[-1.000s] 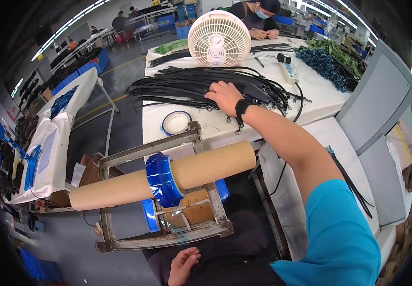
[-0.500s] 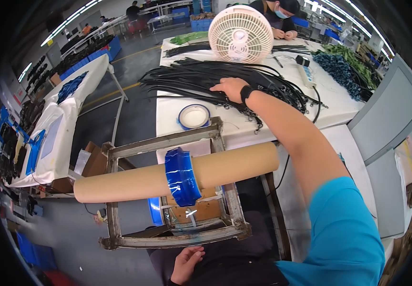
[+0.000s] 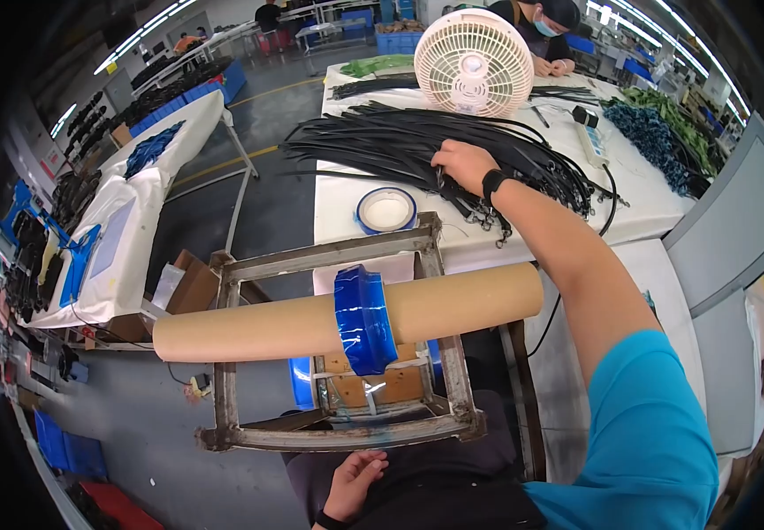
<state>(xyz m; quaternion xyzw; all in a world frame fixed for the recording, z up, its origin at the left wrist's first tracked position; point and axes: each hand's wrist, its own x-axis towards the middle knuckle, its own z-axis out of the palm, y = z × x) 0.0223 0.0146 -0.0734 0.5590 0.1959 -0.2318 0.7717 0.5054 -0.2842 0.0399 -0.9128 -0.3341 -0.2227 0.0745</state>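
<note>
On the white table, a spread-out pile of black straps (image 3: pixel 382 146) has small metal clasps at its near right end. My right hand (image 3: pixel 466 168) reaches into that end with its fingers bent down, closed on a black strap; the fingertips are partly hidden. Low in front of me, my left hand (image 3: pixel 355 481) rests by my lap with curled fingers, and nothing shows in them. Between my body and the table lies a cardboard tube (image 3: pixel 249 331) across a worn metal frame (image 3: pixel 329 252). A band of shiny blue film (image 3: pixel 362 320) wraps the tube's middle.
A tape roll (image 3: pixel 386 212) lies near the table edge. Behind the straps stands a white fan (image 3: pixel 473 66), with a power strip (image 3: pixel 590 141) to its right. Teal cords (image 3: pixel 647 137) are heaped at the right. Across the table sits a co-worker (image 3: pixel 545 35). A grey panel (image 3: pixel 726 212) rises at right.
My right hand has drawn slightly back along the straps toward their clasp end, and its outstretched fingers have bent down and closed. My left hand stays low and curled. The whole view has shifted slightly.
</note>
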